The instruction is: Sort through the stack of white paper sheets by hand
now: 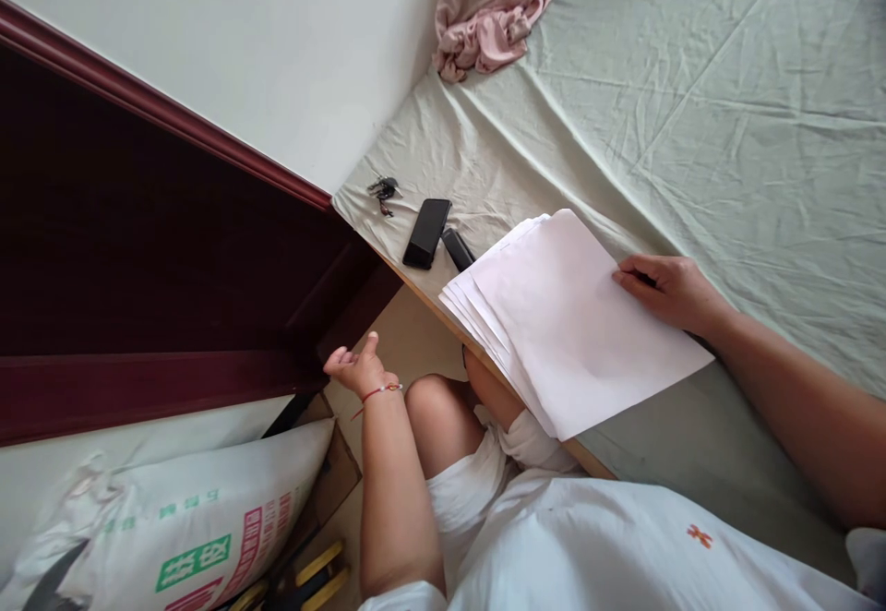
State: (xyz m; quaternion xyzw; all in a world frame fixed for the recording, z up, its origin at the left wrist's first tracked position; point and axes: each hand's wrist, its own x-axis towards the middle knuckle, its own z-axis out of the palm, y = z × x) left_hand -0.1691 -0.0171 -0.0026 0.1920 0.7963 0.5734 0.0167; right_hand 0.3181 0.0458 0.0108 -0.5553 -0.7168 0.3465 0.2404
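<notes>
The paper stack point(574, 316) lies on the cloth-covered worktop point(692, 177), its sheets fanned along the left side and its near corner at the edge, in front of the seated person. Right hand point(664, 290): fingers bent, tips touching the stack's right edge; from here I cannot tell whether they clamp the sheets or only rest there. Left hand point(360, 371): clear of the worktop edge, fingers curled, thumb raised apart from them; a red bracelet point(380, 391) circles the wrist. Beyond the stack: a black case-like item point(457, 249), just beside the phone point(427, 233), then the keys point(384, 191). Pink cloth point(484, 25) lies crumpled against the wall. Container: one white sack point(208, 519), low at the person's left, bulging, printed green and red; contents hidden.
</notes>
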